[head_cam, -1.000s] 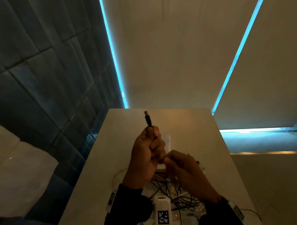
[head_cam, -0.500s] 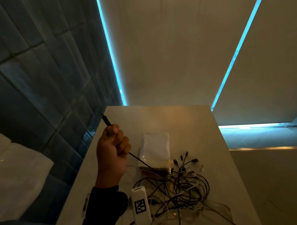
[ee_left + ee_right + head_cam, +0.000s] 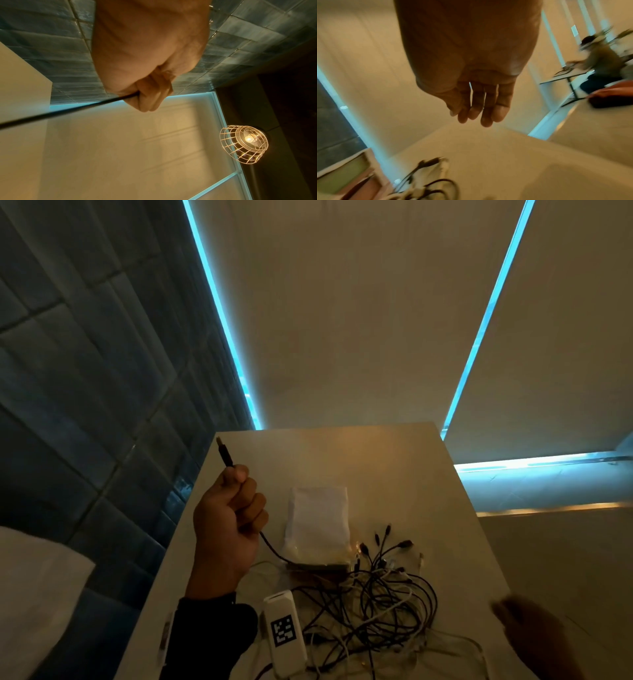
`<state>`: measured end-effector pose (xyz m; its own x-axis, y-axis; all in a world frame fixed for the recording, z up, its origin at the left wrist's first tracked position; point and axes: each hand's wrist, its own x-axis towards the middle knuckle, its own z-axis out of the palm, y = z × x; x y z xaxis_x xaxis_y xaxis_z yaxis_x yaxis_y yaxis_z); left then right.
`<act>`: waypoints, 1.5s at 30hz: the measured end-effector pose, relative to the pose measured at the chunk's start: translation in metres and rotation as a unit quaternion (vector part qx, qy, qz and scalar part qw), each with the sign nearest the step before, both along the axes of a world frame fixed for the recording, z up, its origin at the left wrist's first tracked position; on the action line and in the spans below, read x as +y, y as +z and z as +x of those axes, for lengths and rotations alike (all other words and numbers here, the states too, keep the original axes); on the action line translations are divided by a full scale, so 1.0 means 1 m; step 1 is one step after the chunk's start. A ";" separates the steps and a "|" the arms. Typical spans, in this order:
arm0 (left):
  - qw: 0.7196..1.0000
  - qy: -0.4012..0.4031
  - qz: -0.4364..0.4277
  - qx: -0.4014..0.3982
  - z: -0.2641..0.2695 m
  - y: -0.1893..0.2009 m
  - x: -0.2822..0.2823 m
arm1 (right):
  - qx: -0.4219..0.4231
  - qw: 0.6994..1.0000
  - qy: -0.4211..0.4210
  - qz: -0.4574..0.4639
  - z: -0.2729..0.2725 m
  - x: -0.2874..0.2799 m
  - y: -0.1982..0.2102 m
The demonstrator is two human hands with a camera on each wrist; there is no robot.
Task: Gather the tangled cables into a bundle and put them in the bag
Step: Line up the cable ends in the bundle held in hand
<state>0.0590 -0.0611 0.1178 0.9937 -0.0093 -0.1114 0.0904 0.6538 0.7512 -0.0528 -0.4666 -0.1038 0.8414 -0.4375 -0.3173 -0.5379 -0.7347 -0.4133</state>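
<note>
**Tangled cables: one black lead drawn out, heap not yet gathered**

Tangled cables (image 3: 373, 604) lie in a loose heap of black and white leads on the near part of the table (image 3: 394, 460), several plug ends sticking up at the far right of the heap. The bag (image 3: 318, 522), pale and flat, lies just beyond the heap; its near edge touches the cables.

Left hand (image 3: 227, 522): grip clenched on a black USB cable (image 3: 270, 546), plug end (image 3: 224, 453) poking up past the fist. From below the fist the lead runs down to the heap; the left wrist view shows it nearly straight, so probably under some pull.

Right hand (image 3: 476, 102): released, fingers straight and together, holding nothing. It hangs at the near right of the table, blurred in the head view.

Judgement, step in hand: freeing or collecting this one lead.
- Pull slowly; a hard tug likely drags the whole heap and the bag.
- Use the free right hand to pin or scoop the heap while the left takes up slack.
- Coil toward the fist rather than lifting higher.
- Watch the upright plugs: likely snag points.

Bag mouth: cannot tell whether it is open.
</note>
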 end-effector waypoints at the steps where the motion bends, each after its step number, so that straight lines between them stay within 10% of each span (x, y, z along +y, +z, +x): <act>1: 1.000 -0.002 0.003 0.001 0.000 0.001 -0.001 | -0.019 1.000 -0.001 -0.010 0.013 0.018 0.013; 10: 0.999 -0.007 0.044 0.008 -0.008 0.001 -0.006 | 0.133 0.989 0.031 0.061 0.106 0.073 -0.024; 17: 0.996 -0.037 0.082 0.015 -0.007 -0.003 -0.015 | 0.086 0.993 0.011 0.080 0.108 0.077 -0.038; 27: 0.986 -0.068 0.152 0.019 -0.007 -0.016 -0.044 | -0.309 0.866 -0.031 0.392 0.104 0.140 0.083; 33: 0.954 -0.071 0.289 0.021 -0.017 -0.020 -0.058 | -0.294 0.802 0.078 0.514 0.089 0.202 0.162; 45: 0.946 0.068 0.316 -0.027 -0.031 -0.019 -0.034 | -0.234 0.818 0.230 0.472 0.068 0.236 0.178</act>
<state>0.0279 -0.0946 0.0990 0.9853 0.1706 -0.0016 -0.0114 0.0749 0.9971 0.0150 -0.2305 0.0745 0.9743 0.2135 0.0720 0.0842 -0.0489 -0.9952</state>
